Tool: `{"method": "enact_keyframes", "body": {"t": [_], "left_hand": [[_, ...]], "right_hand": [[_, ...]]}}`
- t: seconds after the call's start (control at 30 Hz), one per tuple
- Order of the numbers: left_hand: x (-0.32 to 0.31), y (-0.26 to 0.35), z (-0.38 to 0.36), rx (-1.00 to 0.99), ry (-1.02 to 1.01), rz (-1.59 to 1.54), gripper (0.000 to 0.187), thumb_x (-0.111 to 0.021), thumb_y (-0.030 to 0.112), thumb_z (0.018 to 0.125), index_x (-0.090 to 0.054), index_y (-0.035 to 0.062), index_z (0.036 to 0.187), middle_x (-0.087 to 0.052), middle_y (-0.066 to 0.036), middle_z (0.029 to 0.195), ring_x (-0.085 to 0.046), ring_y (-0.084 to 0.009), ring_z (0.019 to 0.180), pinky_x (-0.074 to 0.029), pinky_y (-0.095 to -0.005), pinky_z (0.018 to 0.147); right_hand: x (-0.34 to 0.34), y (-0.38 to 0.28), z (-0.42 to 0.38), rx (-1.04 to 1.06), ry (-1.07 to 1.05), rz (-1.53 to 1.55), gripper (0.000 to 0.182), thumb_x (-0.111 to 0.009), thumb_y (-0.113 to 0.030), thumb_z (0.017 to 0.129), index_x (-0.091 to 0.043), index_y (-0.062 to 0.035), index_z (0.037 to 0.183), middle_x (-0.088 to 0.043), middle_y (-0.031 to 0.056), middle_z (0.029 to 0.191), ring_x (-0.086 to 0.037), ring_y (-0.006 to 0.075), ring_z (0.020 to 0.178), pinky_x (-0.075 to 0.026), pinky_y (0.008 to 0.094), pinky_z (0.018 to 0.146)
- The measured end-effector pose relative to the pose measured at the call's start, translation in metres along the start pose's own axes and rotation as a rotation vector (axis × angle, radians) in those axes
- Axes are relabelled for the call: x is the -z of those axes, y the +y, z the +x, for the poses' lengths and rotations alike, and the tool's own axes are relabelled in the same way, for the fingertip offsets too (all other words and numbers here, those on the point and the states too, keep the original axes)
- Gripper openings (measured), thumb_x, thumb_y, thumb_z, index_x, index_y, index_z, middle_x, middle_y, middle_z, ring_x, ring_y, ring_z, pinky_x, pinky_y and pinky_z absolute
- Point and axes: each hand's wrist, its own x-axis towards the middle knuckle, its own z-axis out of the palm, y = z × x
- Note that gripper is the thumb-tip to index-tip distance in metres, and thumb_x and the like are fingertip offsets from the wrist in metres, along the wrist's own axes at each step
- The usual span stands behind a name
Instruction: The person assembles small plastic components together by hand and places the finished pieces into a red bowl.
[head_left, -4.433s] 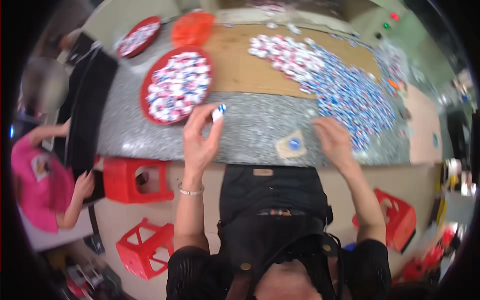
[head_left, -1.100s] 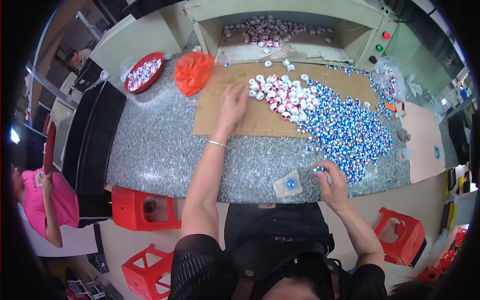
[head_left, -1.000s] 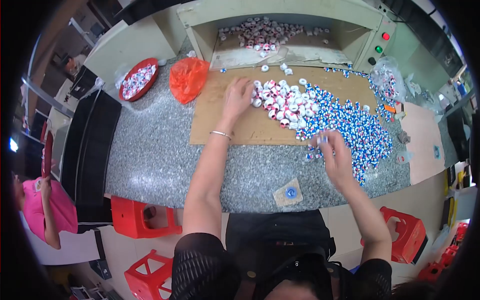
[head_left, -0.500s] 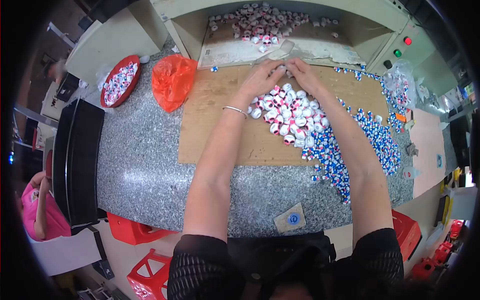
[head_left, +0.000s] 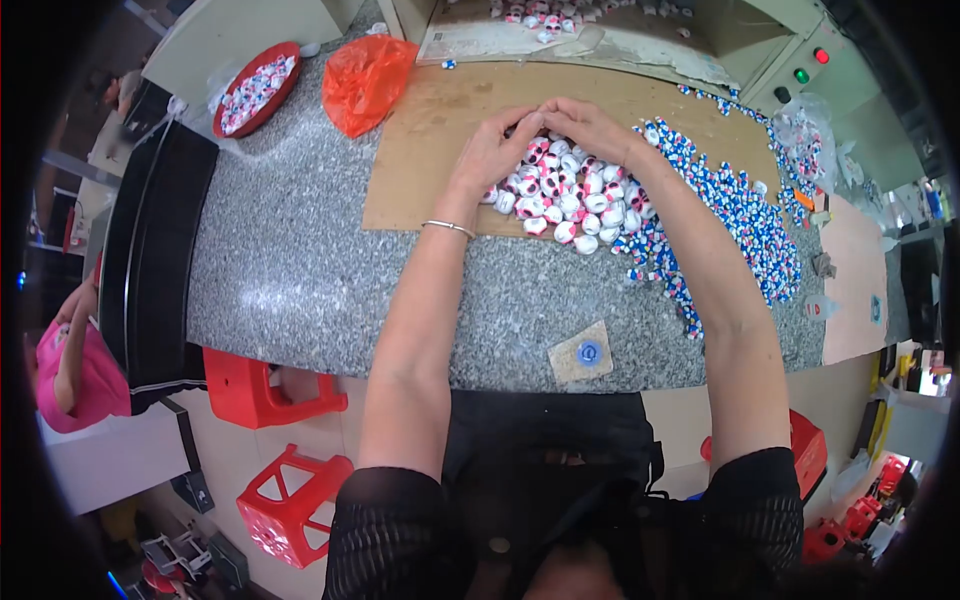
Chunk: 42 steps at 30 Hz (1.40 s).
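Note:
A heap of small white pieces with pink and dark markings lies partly on the brown board and partly past its front edge. My left hand is cupped around the heap's far left side, fingers extended. Opposite it, my right hand curves around the far right side, and the fingertips of both meet at the back. Pieces touch the palms, but neither hand grips one that I can make out. Many small blue-and-white pieces spread to the right, under and beyond my right forearm.
The brown board lies on a grey speckled counter. A red bowl of pieces and an orange plastic bag sit at the left. Behind is an open machine chamber with more white pieces. Red stools stand below.
Both hands have drawn toward me, and the white-and-pink heap has slid with them over the board's front edge. The camera view has shifted, so the counter appears higher.

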Motion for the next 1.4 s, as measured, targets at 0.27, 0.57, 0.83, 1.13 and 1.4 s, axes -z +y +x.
{"method": "enact_keyframes", "body": {"t": [0.27, 0.57, 0.83, 1.13, 1.4], "left_hand": [[0.001, 0.011, -0.05, -0.143, 0.403, 0.176, 0.034, -0.06, 0.025, 0.092, -0.064, 0.001, 0.116, -0.065, -0.013, 0.106, -0.061, -0.023, 0.096, -0.048, -0.0332, 0.084], [-0.001, 0.059, -0.159, -0.267, 0.203, 0.291, 0.029, -0.071, 0.004, 0.078, -0.067, 0.005, 0.107, -0.059, -0.011, 0.098, -0.061, -0.0246, 0.086, -0.05, -0.0359, 0.073], [-0.026, 0.047, -0.158, -0.327, 0.016, 0.444, 0.029, -0.067, -0.001, 0.077, -0.062, 0.0039, 0.105, -0.055, -0.013, 0.099, -0.061, -0.0317, 0.09, -0.051, -0.0407, 0.074], [-0.037, 0.025, -0.168, -0.577, 0.231, 0.53, 0.027, -0.059, -0.002, 0.078, -0.059, -0.0005, 0.104, -0.057, -0.017, 0.108, -0.059, -0.0321, 0.099, -0.051, -0.0394, 0.084], [-0.034, 0.032, -0.17, -0.485, 0.243, 0.449, 0.037, -0.057, -0.007, 0.072, -0.062, 0.0055, 0.107, -0.052, -0.016, 0.11, -0.057, -0.0329, 0.102, -0.053, -0.0394, 0.08]], "right_hand": [[-0.009, -0.065, -0.039, -0.067, 0.388, -0.2, 0.028, -0.055, -0.028, 0.097, -0.062, -0.0038, 0.109, -0.064, 0.0046, 0.095, -0.057, 0.0123, 0.087, -0.047, 0.0267, 0.08], [-0.091, -0.113, -0.242, -0.22, 0.501, -0.083, 0.016, -0.058, -0.009, 0.093, -0.062, -0.0003, 0.106, -0.061, 0.0045, 0.087, -0.057, 0.0084, 0.077, -0.046, 0.0244, 0.069], [-0.121, -0.095, -0.295, -0.231, 0.566, -0.092, 0.015, -0.057, -0.001, 0.091, -0.062, 0.0007, 0.105, -0.064, 0.009, 0.086, -0.064, 0.0139, 0.074, -0.048, 0.0263, 0.065], [-0.123, -0.075, -0.294, -0.233, 0.534, -0.333, 0.018, -0.061, -0.003, 0.089, -0.063, -0.0008, 0.107, -0.06, 0.0046, 0.079, -0.056, 0.0099, 0.067, -0.045, 0.024, 0.062], [-0.126, -0.052, -0.305, -0.174, 0.655, -0.131, 0.021, -0.055, -0.006, 0.095, -0.061, 0.0018, 0.113, -0.059, 0.0032, 0.083, -0.053, 0.0084, 0.072, -0.044, 0.0222, 0.066]]}}
